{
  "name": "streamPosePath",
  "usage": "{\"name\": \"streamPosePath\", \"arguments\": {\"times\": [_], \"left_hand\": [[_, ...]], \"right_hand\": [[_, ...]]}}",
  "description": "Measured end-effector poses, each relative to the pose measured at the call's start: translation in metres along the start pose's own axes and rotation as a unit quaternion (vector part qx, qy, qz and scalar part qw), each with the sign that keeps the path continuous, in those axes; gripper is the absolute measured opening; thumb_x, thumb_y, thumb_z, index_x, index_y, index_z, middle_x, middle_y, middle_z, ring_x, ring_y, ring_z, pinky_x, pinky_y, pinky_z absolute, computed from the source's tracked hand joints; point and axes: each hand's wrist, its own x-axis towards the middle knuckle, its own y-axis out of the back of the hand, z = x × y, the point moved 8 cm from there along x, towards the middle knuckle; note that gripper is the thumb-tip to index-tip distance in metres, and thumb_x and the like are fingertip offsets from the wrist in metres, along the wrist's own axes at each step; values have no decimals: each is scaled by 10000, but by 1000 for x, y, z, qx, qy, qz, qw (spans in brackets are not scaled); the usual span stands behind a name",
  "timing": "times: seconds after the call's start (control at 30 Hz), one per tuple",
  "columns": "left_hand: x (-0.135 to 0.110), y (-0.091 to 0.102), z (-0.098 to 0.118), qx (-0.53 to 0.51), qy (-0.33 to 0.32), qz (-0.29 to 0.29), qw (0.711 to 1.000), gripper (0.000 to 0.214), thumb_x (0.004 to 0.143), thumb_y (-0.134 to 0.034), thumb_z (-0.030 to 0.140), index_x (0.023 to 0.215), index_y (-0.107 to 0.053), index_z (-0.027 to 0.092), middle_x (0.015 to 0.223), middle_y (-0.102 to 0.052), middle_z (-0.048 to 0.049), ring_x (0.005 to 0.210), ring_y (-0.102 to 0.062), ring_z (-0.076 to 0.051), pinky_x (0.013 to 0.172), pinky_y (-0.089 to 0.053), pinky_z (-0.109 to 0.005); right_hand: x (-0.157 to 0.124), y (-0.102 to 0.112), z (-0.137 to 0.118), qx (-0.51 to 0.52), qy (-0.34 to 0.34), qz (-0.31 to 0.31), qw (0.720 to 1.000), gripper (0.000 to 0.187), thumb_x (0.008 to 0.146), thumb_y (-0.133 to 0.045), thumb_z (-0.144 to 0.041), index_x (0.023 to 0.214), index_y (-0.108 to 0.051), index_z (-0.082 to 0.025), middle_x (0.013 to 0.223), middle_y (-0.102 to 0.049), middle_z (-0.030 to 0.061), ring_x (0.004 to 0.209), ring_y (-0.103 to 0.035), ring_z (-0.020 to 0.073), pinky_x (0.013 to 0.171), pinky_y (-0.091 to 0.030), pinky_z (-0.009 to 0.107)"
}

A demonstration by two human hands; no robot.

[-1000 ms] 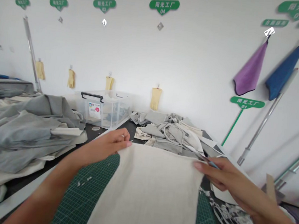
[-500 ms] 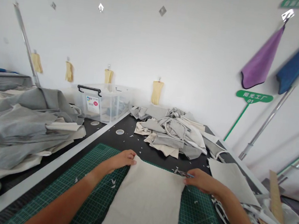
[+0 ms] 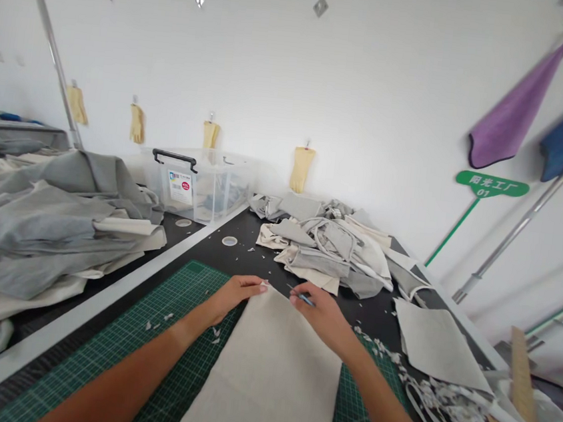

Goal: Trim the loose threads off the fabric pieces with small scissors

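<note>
A cream cloth piece [image 3: 269,371] lies flat on the green cutting mat [image 3: 146,351] in front of me. My left hand [image 3: 237,291] pinches the cloth's far left corner, fingers closed on the fabric. My right hand [image 3: 318,310] rests on the cloth's far edge, close to the left hand, and is closed around a small thin blue-tipped tool [image 3: 302,297], which I cannot make out clearly. The two hands are nearly touching at the far edge.
A heap of grey and cream cloth pieces [image 3: 328,249] lies beyond the mat. A big grey fabric pile [image 3: 43,226] fills the left table. A clear plastic box [image 3: 198,185] stands at the wall. Cut strips [image 3: 442,402] and a wooden ruler [image 3: 520,377] lie right.
The cloth was held up and spread wide; now it lies on the mat. My right hand has slid left along the far edge toward my left hand.
</note>
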Motion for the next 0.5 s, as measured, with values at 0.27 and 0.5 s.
{"name": "streamPosePath", "arguments": {"times": [0.27, 0.5], "left_hand": [[5, -2, 5, 21, -52, 4, 998, 329, 842, -707, 416, 1055, -774, 174, 1021, -754, -64, 998, -642, -225, 913, -447, -309], [6, -1, 0, 13, -22, 13, 1000, 341, 837, -701, 449, 1033, -756, 176, 985, -730, -51, 888, -620, -192, 792, -447, -271]], "right_hand": [[27, -71, 17, 50, 16, 61, 997, 249, 903, -568, -452, 938, -708, -248, 870, -729, 5, 796, -650, 200, 714, -423, 277], [13, -68, 21, 56, 19, 70, 996, 265, 920, -548, -437, 861, -694, -224, 760, -652, -21, 726, -563, 165, 660, -355, 251]]}}
